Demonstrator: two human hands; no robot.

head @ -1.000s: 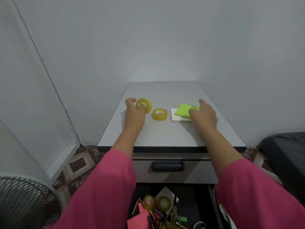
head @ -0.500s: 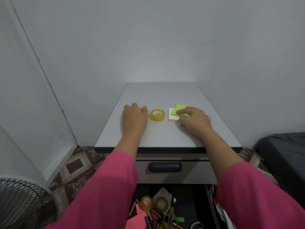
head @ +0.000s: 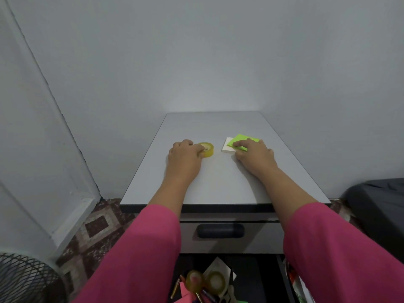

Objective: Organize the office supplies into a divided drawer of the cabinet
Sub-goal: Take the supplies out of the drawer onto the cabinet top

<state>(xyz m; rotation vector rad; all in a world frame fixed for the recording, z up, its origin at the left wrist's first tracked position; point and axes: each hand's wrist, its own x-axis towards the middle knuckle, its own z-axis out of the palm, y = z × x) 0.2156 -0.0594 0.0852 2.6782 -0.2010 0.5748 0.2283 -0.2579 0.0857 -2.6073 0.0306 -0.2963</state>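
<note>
On the grey cabinet top (head: pixel 218 182), my left hand (head: pixel 184 157) grips a yellow tape roll (head: pixel 207 149) with its fingertips on the roll's top and side. The second roll seen earlier is out of sight. My right hand (head: pixel 254 154) curls its fingers over the near edge of a green sticky note pad (head: pixel 242 139), which lies askew on a white pad (head: pixel 227 147). At the frame's bottom the lower drawer (head: pixel 282 278) stands open, holding two tape rolls (head: pixel 216 281), pens and pink notes.
The upper drawer with a dark handle (head: pixel 220 230) is closed. A mesh fan guard (head: pixel 21 278) sits on the floor at the bottom left. A dark object (head: pixel 376 204) stands to the right of the cabinet. Walls close in behind and left.
My left hand lowered the roll it held up and moved right onto the roll on the cabinet top. My right hand stayed on the green pad and curled its fingers.
</note>
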